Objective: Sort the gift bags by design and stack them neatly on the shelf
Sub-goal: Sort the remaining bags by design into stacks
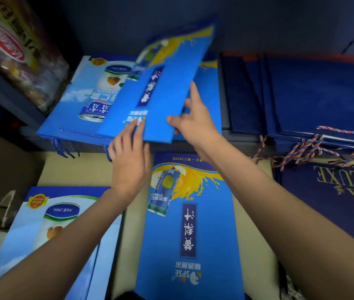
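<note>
A flat blue gift bag with a yellow splash design (163,87) is tilted above the shelf, its far end raised. My left hand (129,156) holds its near edge, fingers on top. My right hand (193,120) grips its right near corner, thumb on top and index finger along the side edge. Under it on the shelf lies a pile of blue bags with a white can design (78,100), and more splash-design bags (208,83) lie to the right of that pile. A stack of navy bags with multicoloured cord handles (314,98) fills the shelf's right side.
On the cardboard surface (74,169) below the shelf lie a splash-design bag (189,224), a pile of white-can bags (48,226) at the left and navy bags with gold letters (334,200) at the right. A packaged box (16,48) stands at the upper left on a shelf.
</note>
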A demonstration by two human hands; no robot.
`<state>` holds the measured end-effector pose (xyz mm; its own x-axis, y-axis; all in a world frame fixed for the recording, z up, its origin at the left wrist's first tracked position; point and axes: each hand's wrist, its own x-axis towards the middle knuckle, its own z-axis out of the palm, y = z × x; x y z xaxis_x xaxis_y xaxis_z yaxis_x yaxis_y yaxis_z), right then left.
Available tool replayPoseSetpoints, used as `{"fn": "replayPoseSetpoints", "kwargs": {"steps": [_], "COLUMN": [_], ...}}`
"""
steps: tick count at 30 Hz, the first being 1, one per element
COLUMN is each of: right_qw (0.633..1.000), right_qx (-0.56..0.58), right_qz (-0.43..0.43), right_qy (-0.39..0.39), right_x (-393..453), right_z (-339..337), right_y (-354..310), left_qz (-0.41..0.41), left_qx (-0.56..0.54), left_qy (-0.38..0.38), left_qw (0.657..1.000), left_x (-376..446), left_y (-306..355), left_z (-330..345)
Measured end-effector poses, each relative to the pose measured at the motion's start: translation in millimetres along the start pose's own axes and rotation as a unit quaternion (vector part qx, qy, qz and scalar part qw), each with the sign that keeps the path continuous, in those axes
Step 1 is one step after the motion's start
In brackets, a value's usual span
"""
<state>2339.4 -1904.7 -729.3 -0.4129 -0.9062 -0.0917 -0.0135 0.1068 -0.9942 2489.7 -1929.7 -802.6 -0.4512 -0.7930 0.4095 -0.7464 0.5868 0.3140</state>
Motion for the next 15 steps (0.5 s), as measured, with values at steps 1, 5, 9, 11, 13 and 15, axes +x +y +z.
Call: {"fn": "replayPoseSetpoints", "kwargs": {"steps": [1,5,9,11,13,15], "right_qw": [1.0,0.996,0.977,0.958,0.941,0.93], "right_qx": [-0.021,-0.04,-0.151,-0.251,-0.3,-0.33], "right_qz": [-0.018,-0.055,-0.02,0.068,0.151,0.158], "right_qy": [0.003,0.066,0.148,0.119,0.048,0.006], "right_x": [5.9,29.8,42.5,39.3,33.4,29.1], "right_z": [0.7,-26.9,-83.1,-104.8,-115.7,-115.2], "right_y": [-7.1,-27.4,-6.6,12.9,30.0,35.9], "left_qz": [-0.013,-0.048,-0.112,-0.114,-0.095,-0.074], "left_qx": [-0.009,0.003,0.045,0.078,0.108,0.132], "left_qy": [0.016,-0.012,-0.169,-0.234,-0.279,-0.3], "left_qw": [1.0,0.999,0.978,0.962,0.95,0.942], "left_x": [3.0,24.6,45.7,55.1,62.9,66.9], "left_y": [0.5,2.9,8.1,10.3,10.1,7.3], "left_z": [-1.9,-9.9,0.5,6.2,8.4,7.4]}}
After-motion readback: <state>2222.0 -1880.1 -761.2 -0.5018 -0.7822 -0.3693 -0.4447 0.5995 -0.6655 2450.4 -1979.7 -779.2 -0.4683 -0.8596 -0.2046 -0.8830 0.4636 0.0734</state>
